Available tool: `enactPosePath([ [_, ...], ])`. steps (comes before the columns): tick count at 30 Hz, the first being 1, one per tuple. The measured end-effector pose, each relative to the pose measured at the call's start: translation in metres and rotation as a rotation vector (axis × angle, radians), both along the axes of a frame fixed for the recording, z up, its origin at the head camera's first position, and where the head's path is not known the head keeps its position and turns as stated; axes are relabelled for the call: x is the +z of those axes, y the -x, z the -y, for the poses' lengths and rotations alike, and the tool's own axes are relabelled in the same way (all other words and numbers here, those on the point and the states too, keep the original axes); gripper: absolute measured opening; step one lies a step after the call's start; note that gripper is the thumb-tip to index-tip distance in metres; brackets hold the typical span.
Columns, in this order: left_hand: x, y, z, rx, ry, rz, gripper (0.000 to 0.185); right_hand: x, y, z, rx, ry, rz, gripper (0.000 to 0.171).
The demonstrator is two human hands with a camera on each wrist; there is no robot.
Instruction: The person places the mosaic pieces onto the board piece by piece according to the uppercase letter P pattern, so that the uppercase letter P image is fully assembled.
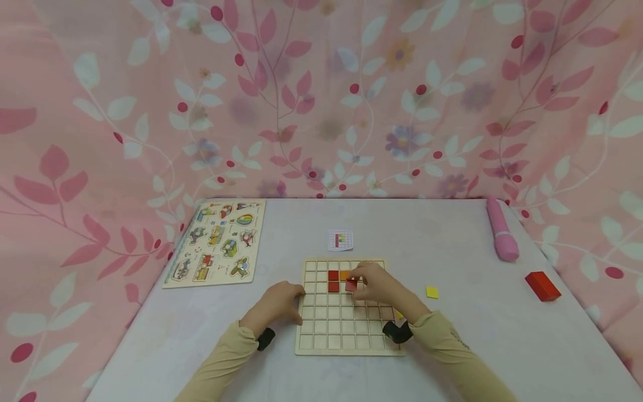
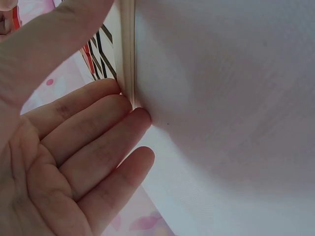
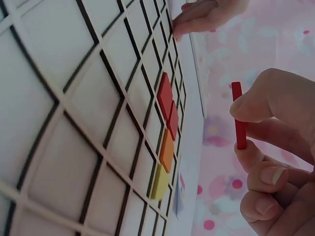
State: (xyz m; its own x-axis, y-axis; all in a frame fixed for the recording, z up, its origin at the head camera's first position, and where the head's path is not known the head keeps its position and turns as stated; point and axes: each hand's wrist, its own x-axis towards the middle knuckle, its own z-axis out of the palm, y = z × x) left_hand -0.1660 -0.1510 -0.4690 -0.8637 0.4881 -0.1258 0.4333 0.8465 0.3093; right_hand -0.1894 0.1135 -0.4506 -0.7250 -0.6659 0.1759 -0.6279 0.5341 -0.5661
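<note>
No readable writing anywhere: the small pattern card (image 1: 340, 240) above the grid board (image 1: 321, 335) shows only coloured squares, and the vehicle puzzle board (image 1: 216, 243) at the far left has pictures, any lettering too small to make out. Right hand (image 1: 379, 286) pinches a red square tile (image 1: 351, 285) between thumb and fingers (image 3: 256, 105), held on edge just over the upper middle cells of the board; the wrist view shows it clear of the board, not seated. Already in cells just beside it: two red tiles (image 1: 334, 281) stacked in a column, an orange tile (image 1: 344, 274) next to the top one, and a yellow tile (image 3: 160, 182) that the head view hides behind the hand. Left hand (image 1: 277, 304) rests at the board's left edge, fingers (image 2: 98, 132) straight and together, tips touching the rim. Most cells below and left are open. Loose on the surface (image 1: 452, 335): a yellow square (image 1: 432, 292) just right of the board, a red block (image 1: 542, 286) near the right edge, a pink tube (image 1: 501, 229) near the back right corner. Another yellow bit near the right wrist is mostly hidden. Wide bare room on the surface front left and right. Floral pink cloth (image 1: 321, 100) closes in back and sides. Forearms are cut off at the frame bottom.
</note>
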Motion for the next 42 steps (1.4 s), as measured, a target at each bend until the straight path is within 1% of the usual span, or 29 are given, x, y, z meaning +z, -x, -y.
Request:
enactPosePath([
  [6, -0.002, 0.001, 0.0, -0.007, -0.008, -0.005, 0.056, -0.008, -0.001, 0.015, 0.03, -0.026, 0.002, 0.028],
  [12, -0.002, 0.0, 0.0, 0.0, -0.011, 0.002, 0.056, -0.02, 0.0, 0.026, 0.062, -0.031, 0.005, 0.022],
  [16, -0.002, 0.0, 0.0, 0.008, -0.008, 0.008, 0.056, -0.023, -0.001, 0.032, 0.073, -0.034, 0.026, 0.024],
  [20, -0.002, 0.0, 0.0, 0.008, -0.005, 0.003, 0.056, -0.025, -0.001, 0.035, 0.048, -0.052, 0.039, 0.022],
  [26, -0.002, 0.001, 0.002, 0.002, -0.009, 0.001, 0.056, -0.03, -0.001, 0.038, 0.003, -0.076, 0.086, 0.017],
  [34, -0.001, 0.002, 0.002, 0.002, -0.008, 0.002, 0.057, -0.032, 0.001, 0.041, 0.044, -0.068, 0.019, 0.007],
  [42, -0.002, 0.001, 0.003, -0.002, -0.004, 0.011, 0.057, -0.029, 0.0, 0.042, 0.083, -0.057, 0.019, 0.007],
])
